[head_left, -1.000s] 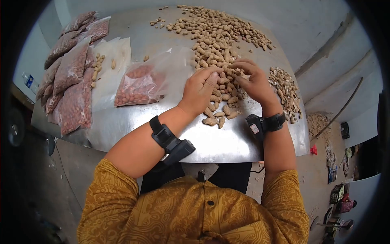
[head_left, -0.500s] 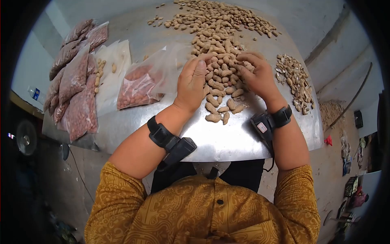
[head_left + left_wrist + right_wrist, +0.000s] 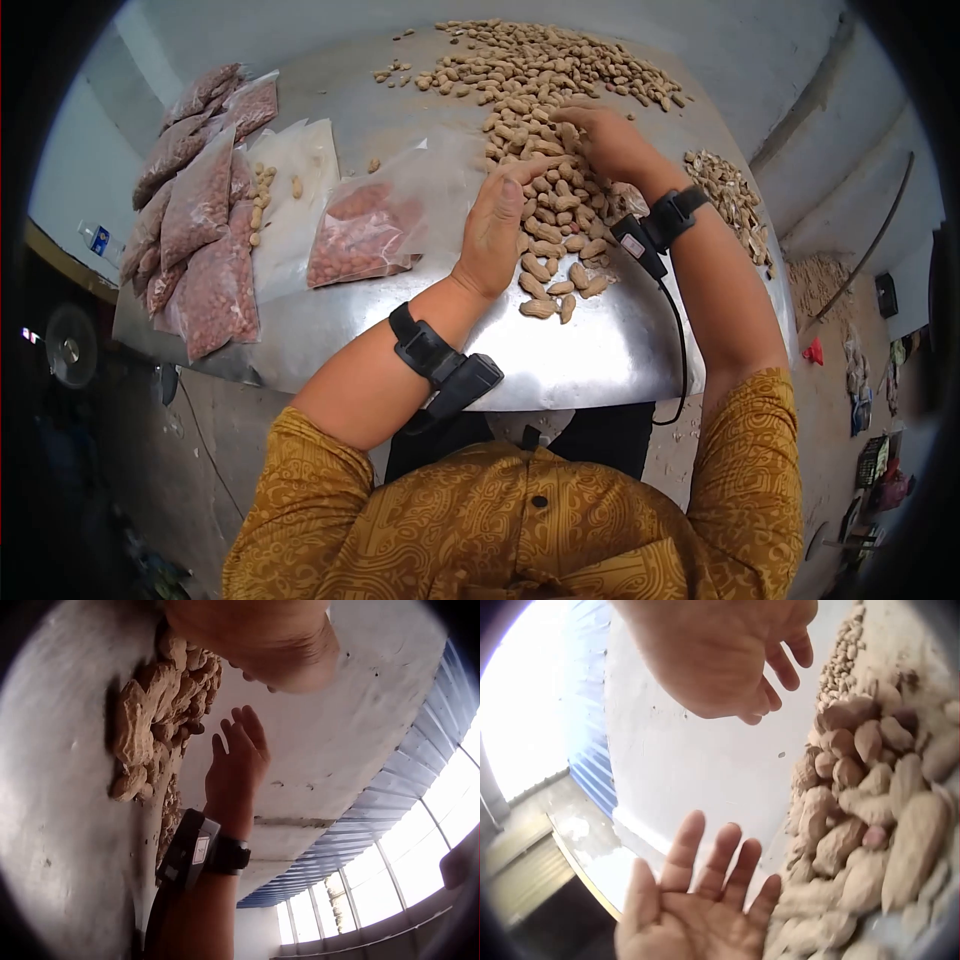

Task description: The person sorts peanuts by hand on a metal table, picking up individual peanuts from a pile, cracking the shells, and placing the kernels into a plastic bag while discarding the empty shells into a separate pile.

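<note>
A heap of unshelled peanuts [image 3: 545, 215] runs down the metal table between my two hands. My left hand [image 3: 490, 235] stands on edge along the heap's left side, fingers extended and palm turned toward the nuts. In the right wrist view its bare palm [image 3: 705, 919] shows spread fingers with nothing in them. My right hand [image 3: 615, 145] hovers at the heap's far right side, fingers loosely bent and reaching across above the nuts. The left wrist view shows that right hand [image 3: 236, 769] raised off the peanuts [image 3: 139, 724], holding nothing visible.
A clear bag of reddish shelled peanuts [image 3: 360, 235] lies left of my left hand. Farther left are stacked filled bags [image 3: 200, 210] and an empty-looking bag [image 3: 295, 190] with several loose peanuts on it. Broken shells [image 3: 730, 195] are piled at the right table edge.
My right hand has moved forward and left over the heap, its fingers loosening from their earlier curl near the nuts. My left hand stays beside the heap. The head view has shifted slightly.
</note>
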The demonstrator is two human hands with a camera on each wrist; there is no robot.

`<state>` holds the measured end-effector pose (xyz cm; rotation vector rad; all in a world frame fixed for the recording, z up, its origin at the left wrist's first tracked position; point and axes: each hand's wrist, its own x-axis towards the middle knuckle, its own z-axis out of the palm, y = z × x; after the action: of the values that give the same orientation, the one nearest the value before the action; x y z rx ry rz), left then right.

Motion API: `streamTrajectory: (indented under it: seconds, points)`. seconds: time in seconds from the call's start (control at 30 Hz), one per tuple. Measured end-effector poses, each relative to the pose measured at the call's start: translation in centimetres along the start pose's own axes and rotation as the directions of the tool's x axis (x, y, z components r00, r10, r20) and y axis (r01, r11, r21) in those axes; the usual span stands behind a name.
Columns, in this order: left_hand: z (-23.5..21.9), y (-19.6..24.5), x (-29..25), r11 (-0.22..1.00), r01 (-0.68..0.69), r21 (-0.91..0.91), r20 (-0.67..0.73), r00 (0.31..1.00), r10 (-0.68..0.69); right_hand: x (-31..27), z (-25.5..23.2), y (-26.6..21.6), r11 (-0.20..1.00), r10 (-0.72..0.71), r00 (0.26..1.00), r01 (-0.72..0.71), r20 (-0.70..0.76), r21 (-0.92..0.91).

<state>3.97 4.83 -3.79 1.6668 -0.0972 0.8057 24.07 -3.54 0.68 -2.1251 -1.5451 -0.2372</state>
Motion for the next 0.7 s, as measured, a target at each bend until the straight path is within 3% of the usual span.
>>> streamTrajectory:
  seconds: [0.1, 0.13, 0.2, 0.33, 0.47, 0.6, 0.7]
  points:
    - [0.6, 1.0, -0.1, 0.939, 0.03, -0.341, -0.005, 0.999, -0.034, 1.0, 0.6, 0.1, 0.996, 0.094, 0.982, -0.091, 0.161, -0.022]
    - [0.2, 1.1, -0.1, 0.867, 0.116, -0.485, 0.079, 0.993, -0.088, 1.1, 0.7, 0.1, 0.992, 0.129, 0.973, -0.126, 0.193, -0.031]
    - [-0.4, 1.2, -0.1, 0.643, 0.3, -0.704, 0.267, 0.952, -0.152, 0.8, 0.6, 0.6, 0.999, 0.041, 0.99, -0.036, 0.137, -0.04]
    - [-0.8, 0.6, -0.2, 0.361, 0.54, -0.76, 0.562, 0.825, -0.05, -0.3, -1.2, 0.1, 0.992, -0.125, 0.99, 0.127, 0.059, -0.021]
    - [-0.3, 0.9, -0.4, 0.275, 0.599, -0.752, 0.624, 0.781, 0.004, -1.5, -4.0, -1.2, 0.983, -0.178, 0.98, 0.181, -0.09, 0.032]
    - [0.0, 0.6, -0.7, 0.276, 0.627, -0.728, 0.658, 0.752, 0.029, -3.7, -6.1, -3.8, 0.996, -0.028, 0.989, 0.04, -0.146, 0.08]
    - [-0.1, 0.7, -0.7, 0.318, 0.625, -0.713, 0.661, 0.751, 0.006, -5.7, -4.8, -4.7, 0.933, 0.15, 0.962, -0.062, -0.226, 0.355]
